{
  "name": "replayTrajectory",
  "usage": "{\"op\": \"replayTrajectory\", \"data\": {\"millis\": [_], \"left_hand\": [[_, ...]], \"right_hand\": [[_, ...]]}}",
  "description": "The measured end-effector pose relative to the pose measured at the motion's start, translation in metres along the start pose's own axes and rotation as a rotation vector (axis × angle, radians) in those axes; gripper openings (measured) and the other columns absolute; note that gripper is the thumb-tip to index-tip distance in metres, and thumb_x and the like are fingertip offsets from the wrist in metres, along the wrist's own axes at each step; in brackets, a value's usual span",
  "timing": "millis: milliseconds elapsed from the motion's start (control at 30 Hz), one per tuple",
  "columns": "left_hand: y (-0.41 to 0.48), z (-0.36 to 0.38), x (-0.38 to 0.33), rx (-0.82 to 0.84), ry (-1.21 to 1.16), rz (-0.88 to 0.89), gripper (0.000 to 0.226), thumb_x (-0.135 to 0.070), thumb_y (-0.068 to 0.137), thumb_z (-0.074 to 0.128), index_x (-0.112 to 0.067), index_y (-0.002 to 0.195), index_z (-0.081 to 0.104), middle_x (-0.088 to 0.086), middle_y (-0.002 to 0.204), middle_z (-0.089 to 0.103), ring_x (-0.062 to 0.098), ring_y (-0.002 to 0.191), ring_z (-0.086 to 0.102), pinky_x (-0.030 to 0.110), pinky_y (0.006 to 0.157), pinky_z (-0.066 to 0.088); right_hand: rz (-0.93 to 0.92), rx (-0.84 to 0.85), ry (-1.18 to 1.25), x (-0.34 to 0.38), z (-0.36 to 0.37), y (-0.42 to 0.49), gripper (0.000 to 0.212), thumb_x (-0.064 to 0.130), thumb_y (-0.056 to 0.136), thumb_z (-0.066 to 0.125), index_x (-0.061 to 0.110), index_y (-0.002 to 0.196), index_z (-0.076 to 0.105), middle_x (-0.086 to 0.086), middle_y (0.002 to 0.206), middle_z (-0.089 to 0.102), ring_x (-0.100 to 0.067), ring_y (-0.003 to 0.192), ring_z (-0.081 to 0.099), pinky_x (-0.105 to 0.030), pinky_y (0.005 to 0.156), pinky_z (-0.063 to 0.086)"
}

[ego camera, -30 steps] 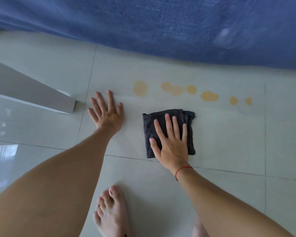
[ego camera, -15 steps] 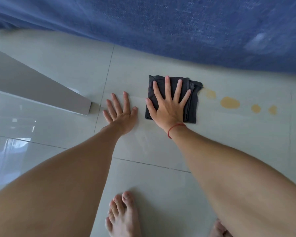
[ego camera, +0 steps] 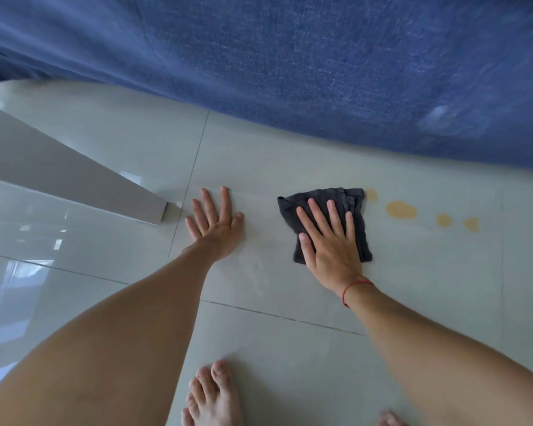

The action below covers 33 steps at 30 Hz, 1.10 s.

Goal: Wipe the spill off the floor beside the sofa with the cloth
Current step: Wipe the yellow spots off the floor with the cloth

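Note:
A dark grey folded cloth (ego camera: 358, 210) lies flat on the pale tiled floor (ego camera: 428, 287). My right hand (ego camera: 328, 244), with a red string at the wrist, presses on it, palm down and fingers spread. Orange-yellow spill blotches (ego camera: 401, 209) run to the right of the cloth; the nearest small one (ego camera: 371, 194) touches the cloth's far right corner. My left hand (ego camera: 217, 229) rests flat on the floor left of the cloth, fingers apart, holding nothing. The blue sofa (ego camera: 320, 72) fills the top of the view, just beyond the spill.
A grey furniture panel (ego camera: 74, 173) slants in from the left and ends close to my left hand. My bare feet (ego camera: 213, 398) stand at the bottom edge. A faint wet smear (ego camera: 259, 272) shows on the tile between my hands.
My right hand pushed the cloth forward over the left blotches, then drew it back toward me. Those left blotches are gone; the right ones remain. My left hand stayed planted.

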State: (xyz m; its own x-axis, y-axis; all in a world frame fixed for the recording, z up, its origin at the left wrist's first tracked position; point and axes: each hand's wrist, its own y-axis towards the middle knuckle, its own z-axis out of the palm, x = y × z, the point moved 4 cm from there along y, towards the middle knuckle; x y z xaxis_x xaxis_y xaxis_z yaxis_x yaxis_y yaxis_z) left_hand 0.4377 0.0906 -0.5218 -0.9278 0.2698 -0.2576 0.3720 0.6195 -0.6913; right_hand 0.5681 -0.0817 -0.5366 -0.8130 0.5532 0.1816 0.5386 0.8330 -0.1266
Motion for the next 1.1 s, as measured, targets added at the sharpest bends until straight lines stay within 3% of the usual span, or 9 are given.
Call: {"op": "replayTrajectory", "data": {"millis": [233, 467, 633, 800, 900, 1000, 1100], "left_hand": [[0.007, 0.003, 0.003, 0.000, 0.011, 0.008, 0.061, -0.042, 0.100, 0.017, -0.040, 0.149, -0.021, -0.001, 0.154, -0.037, 0.021, 0.143, -0.034, 0.044, 0.116, -0.020], [0.010, 0.006, 0.003, -0.017, 0.008, -0.016, 0.062, -0.044, 0.099, 0.018, -0.042, 0.148, -0.021, -0.002, 0.155, -0.036, 0.020, 0.143, -0.034, 0.043, 0.116, -0.019], [0.007, 0.004, 0.003, -0.017, 0.016, -0.015, 0.062, -0.045, 0.100, 0.018, -0.042, 0.148, -0.020, -0.002, 0.155, -0.036, 0.020, 0.143, -0.033, 0.044, 0.118, -0.018], [-0.004, 0.005, -0.017, -0.244, -0.022, 0.019, 0.062, -0.048, 0.100, 0.022, -0.035, 0.153, -0.009, 0.006, 0.160, -0.024, 0.024, 0.148, -0.022, 0.048, 0.119, -0.013], [-0.005, 0.011, -0.064, -0.347, 0.097, 0.214, 0.061, -0.048, 0.101, 0.020, -0.033, 0.154, -0.004, 0.007, 0.161, -0.020, 0.026, 0.149, -0.018, 0.048, 0.116, -0.014], [0.000, 0.033, -0.110, -0.273, 0.130, 0.329, 0.057, -0.045, 0.101, 0.015, -0.035, 0.154, -0.006, 0.005, 0.161, -0.022, 0.026, 0.148, -0.021, 0.048, 0.115, -0.016], [0.007, 0.054, -0.121, -0.173, 0.116, 0.229, 0.057, -0.042, 0.101, 0.014, -0.038, 0.152, -0.012, 0.006, 0.158, -0.029, 0.026, 0.146, -0.027, 0.051, 0.116, -0.016]], "right_hand": [[0.286, -0.042, 0.049, 0.021, 0.001, 0.062, 0.053, 0.043, 0.099, 0.023, 0.033, 0.150, 0.023, 0.000, 0.162, 0.016, -0.036, 0.150, 0.008, -0.064, 0.115, 0.001], [0.007, 0.013, 0.020, 0.069, 0.007, 0.071, 0.053, 0.044, 0.097, 0.026, 0.032, 0.149, 0.030, -0.002, 0.161, 0.023, -0.038, 0.148, 0.016, -0.066, 0.114, 0.006], [-0.152, 0.037, 0.013, 0.053, 0.006, 0.036, 0.049, 0.041, 0.099, 0.029, 0.032, 0.147, 0.034, 0.006, 0.158, 0.030, -0.034, 0.147, 0.023, -0.060, 0.116, 0.016], [0.125, 0.015, 0.048, -0.009, 0.002, -0.020, 0.050, 0.040, 0.098, 0.026, 0.033, 0.147, 0.033, 0.008, 0.157, 0.030, -0.029, 0.147, 0.024, -0.050, 0.117, 0.007], [0.218, 0.053, 0.052, -0.045, -0.005, -0.041, 0.054, 0.047, 0.096, 0.023, 0.035, 0.149, 0.025, 0.007, 0.161, 0.020, -0.027, 0.149, 0.017, -0.046, 0.118, 0.003], [0.306, 0.050, 0.073, -0.068, -0.011, -0.026, 0.061, 0.054, 0.093, 0.020, 0.035, 0.151, 0.020, 0.001, 0.163, 0.011, -0.029, 0.151, 0.007, -0.049, 0.120, 0.001], [0.367, 0.023, 0.053, -0.082, -0.015, 0.005, 0.067, 0.059, 0.088, 0.024, 0.035, 0.151, 0.019, -0.004, 0.164, 0.006, -0.035, 0.150, 0.002, -0.057, 0.118, 0.000]]}}
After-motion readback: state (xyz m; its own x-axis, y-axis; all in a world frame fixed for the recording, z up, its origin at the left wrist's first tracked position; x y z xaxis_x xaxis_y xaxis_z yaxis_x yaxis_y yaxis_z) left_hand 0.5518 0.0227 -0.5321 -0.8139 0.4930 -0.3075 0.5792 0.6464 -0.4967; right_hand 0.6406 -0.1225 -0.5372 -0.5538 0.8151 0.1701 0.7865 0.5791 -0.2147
